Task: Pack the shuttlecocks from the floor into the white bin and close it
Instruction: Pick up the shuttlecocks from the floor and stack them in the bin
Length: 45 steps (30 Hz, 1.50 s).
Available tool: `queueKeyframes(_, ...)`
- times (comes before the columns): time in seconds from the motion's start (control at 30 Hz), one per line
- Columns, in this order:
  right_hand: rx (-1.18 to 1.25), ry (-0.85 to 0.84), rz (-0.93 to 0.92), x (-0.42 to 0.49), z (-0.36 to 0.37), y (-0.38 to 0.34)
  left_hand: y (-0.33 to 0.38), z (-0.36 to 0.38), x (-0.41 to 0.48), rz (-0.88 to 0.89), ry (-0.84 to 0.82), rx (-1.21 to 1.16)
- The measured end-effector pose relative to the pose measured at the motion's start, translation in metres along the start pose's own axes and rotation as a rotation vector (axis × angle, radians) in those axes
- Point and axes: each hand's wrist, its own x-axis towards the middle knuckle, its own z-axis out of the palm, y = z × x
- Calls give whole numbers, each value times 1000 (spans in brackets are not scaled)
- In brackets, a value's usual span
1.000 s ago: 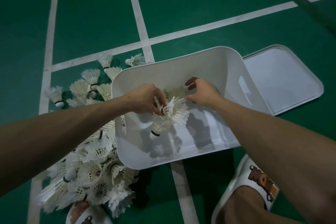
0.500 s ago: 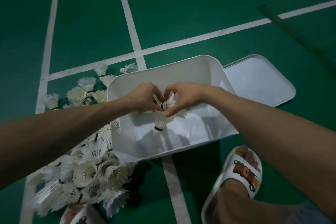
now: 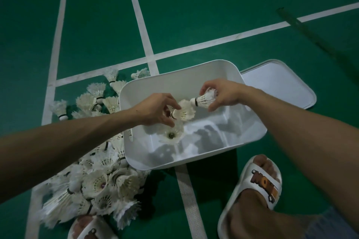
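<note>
Item 1. White bin (image 3: 174, 81): open-topped, rounded corners, standing on the green floor (image 3: 194, 15) across a white court line (image 3: 186, 200).

Item 2. Lid (image 3: 275, 83): off the bin, flat on the floor at the bin's 2 o'clock, its edge tucked just behind the bin's far right corner.

Item 3. Left hand (image 3: 155, 108): reaching over the bin from 9 o'clock. Thumb and fingertips are closed in a pinch on the cork end of the first shuttlecock (image 3: 185, 111), whose feathers point toward 3 o'clock.

Item 4. Right hand (image 3: 223, 93): over the bin's far side, coming in from 4 o'clock. Fingers are curled round the feather end of the second shuttlecock (image 3: 204, 100), whose cork points to 9 o'clock, just beside the first one's feathers.

Item 5. Third shuttlecock (image 3: 171, 136): inside the bin under the left hand, feather opening facing up. I cannot tell whether the hand touches it.

Item 6. Pile of shuttlecocks (image 3: 101, 186): loose on the floor against the bin, spread from its 7 o'clock round to 11 o'clock.

Item 7. Right sandal (image 3: 262, 184): white, on a foot, at the bin's 5 o'clock. Left sandal (image 3: 89, 229): at 7 o'clock, below the pile.
</note>
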Motion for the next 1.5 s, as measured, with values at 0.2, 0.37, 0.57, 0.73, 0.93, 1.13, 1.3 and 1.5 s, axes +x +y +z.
queueKeyframes(0.2,-87,63,69,6,14,18,-7,5,6,20,-28,-15)
queueKeyframes(0.37,-223,194,112,19,17,23,-12,8,8,43,-73,-70)
queueKeyframes(0.57,-372,219,96,40,41,35,-24,16,9,-3,-88,-77)
queueKeyframes(0.73,-337,279,126,59,54,42,-35,21,15,-62,-70,-64)
queueKeyframes(0.93,-142,258,99,72,59,47,-45,26,26,-108,-61,-83)
queueKeyframes(1.13,2,230,49,75,72,44,-46,25,34,-128,-61,-60)
queueKeyframes(1.3,94,186,65,78,73,40,-45,24,37,-126,-48,-47)
queueKeyframes(1.5,314,149,53,77,78,42,-48,23,35,-130,-82,3)
